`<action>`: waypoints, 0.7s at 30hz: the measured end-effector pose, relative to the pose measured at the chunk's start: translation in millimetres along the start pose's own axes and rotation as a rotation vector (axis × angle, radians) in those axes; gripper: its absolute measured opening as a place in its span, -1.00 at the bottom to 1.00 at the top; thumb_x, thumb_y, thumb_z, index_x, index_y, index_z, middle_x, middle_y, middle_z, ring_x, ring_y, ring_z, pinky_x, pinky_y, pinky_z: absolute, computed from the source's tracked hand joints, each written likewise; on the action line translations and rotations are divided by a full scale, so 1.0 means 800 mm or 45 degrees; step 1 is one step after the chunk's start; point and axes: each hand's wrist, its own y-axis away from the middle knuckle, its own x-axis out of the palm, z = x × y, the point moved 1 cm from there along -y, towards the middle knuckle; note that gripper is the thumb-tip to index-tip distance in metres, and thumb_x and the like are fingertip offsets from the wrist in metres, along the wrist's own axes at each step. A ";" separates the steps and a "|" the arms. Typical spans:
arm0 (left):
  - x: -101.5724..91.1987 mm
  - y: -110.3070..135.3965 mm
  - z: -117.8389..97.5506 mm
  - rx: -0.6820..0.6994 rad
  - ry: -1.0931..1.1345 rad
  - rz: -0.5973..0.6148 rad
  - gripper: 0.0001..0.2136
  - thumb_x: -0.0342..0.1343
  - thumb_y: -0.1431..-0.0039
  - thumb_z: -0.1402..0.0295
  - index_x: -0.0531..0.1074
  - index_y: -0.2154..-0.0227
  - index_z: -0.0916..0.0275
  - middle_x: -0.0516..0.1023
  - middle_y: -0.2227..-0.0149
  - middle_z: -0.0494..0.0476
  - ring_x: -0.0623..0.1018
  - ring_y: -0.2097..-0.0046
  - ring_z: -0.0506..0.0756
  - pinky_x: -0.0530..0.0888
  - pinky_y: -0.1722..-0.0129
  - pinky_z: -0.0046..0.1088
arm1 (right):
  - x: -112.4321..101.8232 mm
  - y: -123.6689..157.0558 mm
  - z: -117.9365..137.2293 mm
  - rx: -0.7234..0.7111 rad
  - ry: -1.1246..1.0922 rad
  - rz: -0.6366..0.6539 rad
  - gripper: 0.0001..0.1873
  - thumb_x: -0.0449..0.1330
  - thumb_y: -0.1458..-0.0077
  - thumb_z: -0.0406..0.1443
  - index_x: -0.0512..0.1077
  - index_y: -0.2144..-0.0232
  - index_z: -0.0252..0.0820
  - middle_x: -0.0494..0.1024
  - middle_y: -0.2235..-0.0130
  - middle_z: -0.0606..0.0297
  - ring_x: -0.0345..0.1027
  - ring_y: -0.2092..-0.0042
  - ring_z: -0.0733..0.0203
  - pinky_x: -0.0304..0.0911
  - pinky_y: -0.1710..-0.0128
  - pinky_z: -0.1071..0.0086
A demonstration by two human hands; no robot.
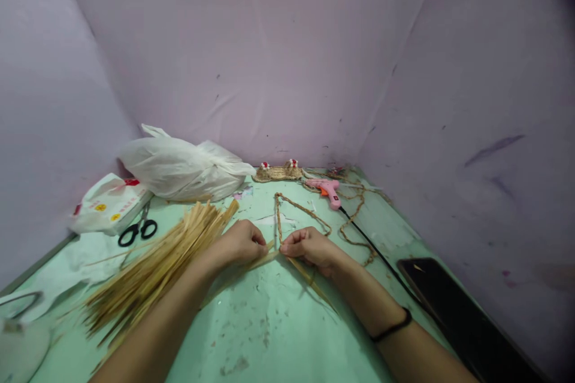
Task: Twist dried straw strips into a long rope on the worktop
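Note:
A thin brown braided cord (pixel 279 215) runs up the table from my right hand, bends at a peak and slants down to the right. My right hand (pixel 309 248) is closed, its thumb and fingers pinching the cord's near end. Loose flat straw strips (pixel 314 288) trail from it toward the lower right. My left hand (pixel 245 242) is closed too, fingertips pinched on pale straw strips (pixel 265 260) that reach across to the cord's end. Left of this hand lies a thick bundle of dry straw (pixel 166 275).
Black-handled scissors (pixel 138 231), a tissue pack (pixel 110 203) and a white plastic bag (pixel 188 167) lie left. A woven straw piece (pixel 279 173) with red-and-white trims rests by the wall. Right are a pink glue gun (pixel 330 190), its black cable (pixel 368 242) and a black slab (pixel 458 311).

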 end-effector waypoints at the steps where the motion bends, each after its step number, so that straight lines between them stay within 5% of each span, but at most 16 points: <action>1: 0.004 -0.003 0.001 0.005 0.026 -0.001 -0.79 -0.02 0.27 0.36 0.48 0.61 0.34 0.28 0.69 -0.02 0.24 0.57 -0.06 0.12 0.58 -0.57 | 0.000 -0.001 -0.001 -0.005 0.003 -0.003 -0.92 0.19 0.25 -0.44 0.35 0.68 -0.32 0.26 0.77 0.48 -0.15 0.74 0.55 -0.25 0.73 0.54; 9: 0.008 -0.007 0.007 -0.015 0.234 0.149 -0.80 0.06 0.26 0.27 0.43 0.66 0.34 0.14 0.73 -0.07 0.13 0.64 -0.10 0.07 0.64 -0.56 | 0.000 0.002 0.001 0.003 -0.015 -0.024 -0.92 0.21 0.27 -0.44 0.35 0.69 -0.32 0.29 0.75 0.47 -0.08 0.71 0.53 -0.16 0.70 0.55; 13: 0.013 -0.008 0.006 -0.109 0.350 0.137 -0.83 0.11 0.36 0.36 0.45 0.62 0.34 0.26 0.71 -0.05 0.17 0.64 -0.10 0.10 0.64 -0.57 | 0.000 0.001 0.001 -0.015 -0.041 -0.024 -0.91 0.22 0.29 -0.44 0.35 0.70 -0.31 0.27 0.76 0.48 -0.08 0.71 0.53 -0.17 0.70 0.55; 21: 0.015 -0.010 0.003 -0.269 0.487 0.132 -0.91 0.06 0.39 0.43 0.34 0.67 0.29 0.17 0.80 -0.11 0.10 0.71 -0.11 0.02 0.72 -0.58 | -0.001 -0.003 -0.003 -0.024 -0.051 -0.055 -0.87 0.27 0.39 -0.40 0.35 0.71 -0.31 0.28 0.76 0.46 -0.02 0.69 0.51 -0.17 0.68 0.54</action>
